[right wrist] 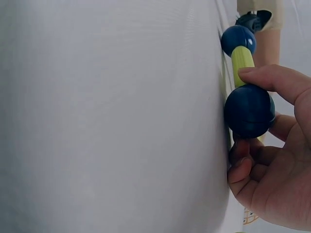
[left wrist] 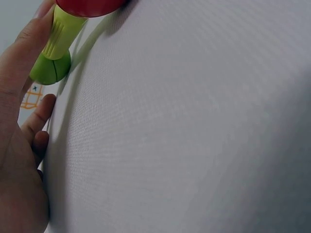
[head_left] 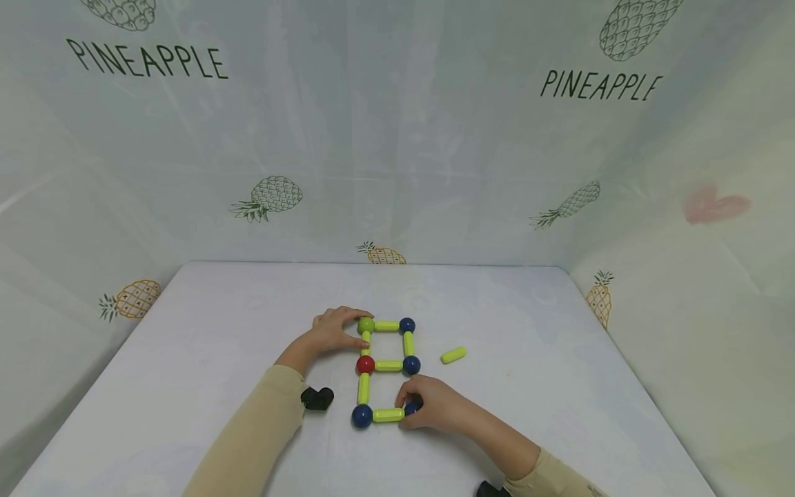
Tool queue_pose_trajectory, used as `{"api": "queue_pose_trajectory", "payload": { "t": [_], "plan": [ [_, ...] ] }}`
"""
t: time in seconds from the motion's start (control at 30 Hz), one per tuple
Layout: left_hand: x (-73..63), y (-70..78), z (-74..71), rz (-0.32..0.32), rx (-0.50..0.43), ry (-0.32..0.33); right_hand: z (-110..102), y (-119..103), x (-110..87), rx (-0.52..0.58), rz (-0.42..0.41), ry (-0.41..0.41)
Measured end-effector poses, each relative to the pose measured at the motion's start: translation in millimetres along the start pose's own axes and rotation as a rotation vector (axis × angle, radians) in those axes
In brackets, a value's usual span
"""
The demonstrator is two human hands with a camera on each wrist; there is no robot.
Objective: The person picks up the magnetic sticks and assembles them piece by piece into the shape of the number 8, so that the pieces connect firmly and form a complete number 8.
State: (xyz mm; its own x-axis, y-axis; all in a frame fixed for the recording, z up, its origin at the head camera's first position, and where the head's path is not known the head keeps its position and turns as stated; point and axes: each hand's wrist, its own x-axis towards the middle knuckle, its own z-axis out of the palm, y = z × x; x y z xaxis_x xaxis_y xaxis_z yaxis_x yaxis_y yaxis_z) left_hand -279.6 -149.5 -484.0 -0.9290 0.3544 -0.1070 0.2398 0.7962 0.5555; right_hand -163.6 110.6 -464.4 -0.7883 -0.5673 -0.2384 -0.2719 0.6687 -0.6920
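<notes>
Balls joined by yellow-green rods form a figure-eight-like frame flat on the table. My left hand [head_left: 332, 331] holds its far left corner, index finger at the green ball [head_left: 366, 324] and thumb against the rod below it [left wrist: 63, 34]. Toward me from there sits a red ball [head_left: 365, 364]. At the near right corner my right hand [head_left: 439, 406] grips a blue ball [right wrist: 249, 111], its thumb touching the near rod [right wrist: 241, 65]. That rod joins another blue ball [head_left: 362, 415] on the left. My right fingers partly hide the gripped ball in the head view.
A loose yellow-green rod [head_left: 453, 355] lies right of the frame. Black wrist devices show beside the left sleeve [head_left: 317, 398] and the right sleeve [head_left: 491, 489]. Behind the white table [head_left: 528, 310] hangs a pineapple-printed cloth [head_left: 397, 138].
</notes>
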Motion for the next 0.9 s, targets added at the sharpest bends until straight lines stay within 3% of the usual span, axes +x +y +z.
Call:
{"api": "queue_pose_trajectory", "payload": {
  "t": [0.53, 0.9],
  "plan": [
    [0.9, 1.8, -0.8, -0.020, -0.002, -0.004, -18.6, 4.6, -8.6, 0.052, -0.003, 0.020],
    [-0.7, 2.6, -1.4, -0.020, 0.008, -0.004, -43.1, 17.0, -15.4, 0.050, -0.010, 0.145]
  ]
}}
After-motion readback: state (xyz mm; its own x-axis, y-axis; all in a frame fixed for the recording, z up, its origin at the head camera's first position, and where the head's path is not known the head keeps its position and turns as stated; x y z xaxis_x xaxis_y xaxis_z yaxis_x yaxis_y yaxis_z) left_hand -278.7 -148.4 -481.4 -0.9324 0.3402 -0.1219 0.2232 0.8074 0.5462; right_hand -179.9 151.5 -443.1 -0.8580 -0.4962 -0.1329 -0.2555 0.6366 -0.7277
